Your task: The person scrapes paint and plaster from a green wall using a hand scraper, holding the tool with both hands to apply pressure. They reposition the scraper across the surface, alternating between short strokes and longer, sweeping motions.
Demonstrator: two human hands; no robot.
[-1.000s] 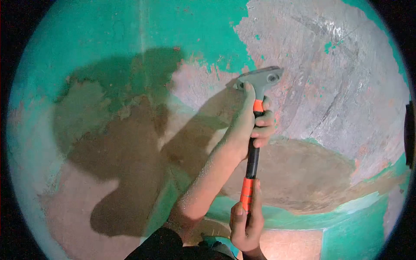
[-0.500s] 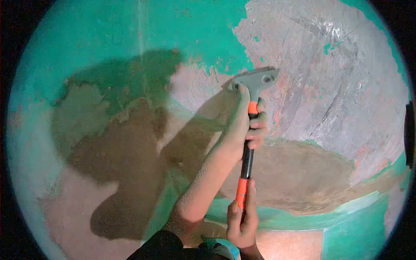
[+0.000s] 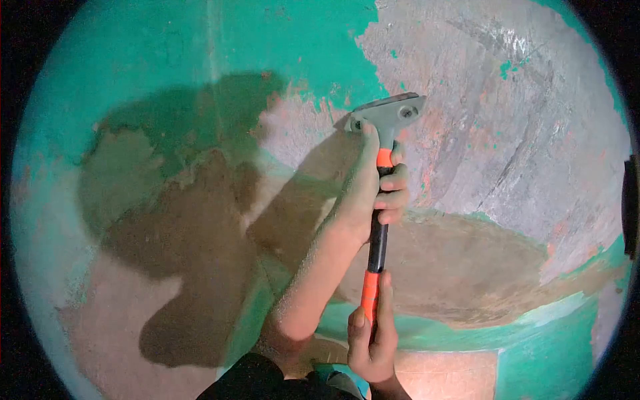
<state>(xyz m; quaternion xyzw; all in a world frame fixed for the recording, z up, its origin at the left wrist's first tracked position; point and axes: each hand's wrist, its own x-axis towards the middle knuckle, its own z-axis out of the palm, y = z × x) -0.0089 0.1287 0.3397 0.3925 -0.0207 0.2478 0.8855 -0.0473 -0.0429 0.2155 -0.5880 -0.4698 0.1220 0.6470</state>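
Note:
A long-handled scraper (image 3: 378, 240) with a grey head and a black and orange handle is held up against the wall, its blade end touching or very near the surface. My left hand (image 3: 377, 183) wraps around the upper handle just below the head, thumb stretched up onto the head. Lower down, my right hand (image 3: 373, 340) grips the orange end of the handle between thumb and fingers. Around the head, the wall (image 3: 467, 133) shows bare greyish-pink patches beside green paint (image 3: 300, 47) with a ragged edge.
A broad shadow (image 3: 187, 233) of my body and arms falls across the left of the wall. Below the bare patch is a brown rounded area (image 3: 453, 267) with a green band (image 3: 433, 337) under it. A dark object (image 3: 630, 207) stands at the right edge.
The scraper head has shifted slightly up and to the left along the wall, both hands moving with it. Their grip looks the same.

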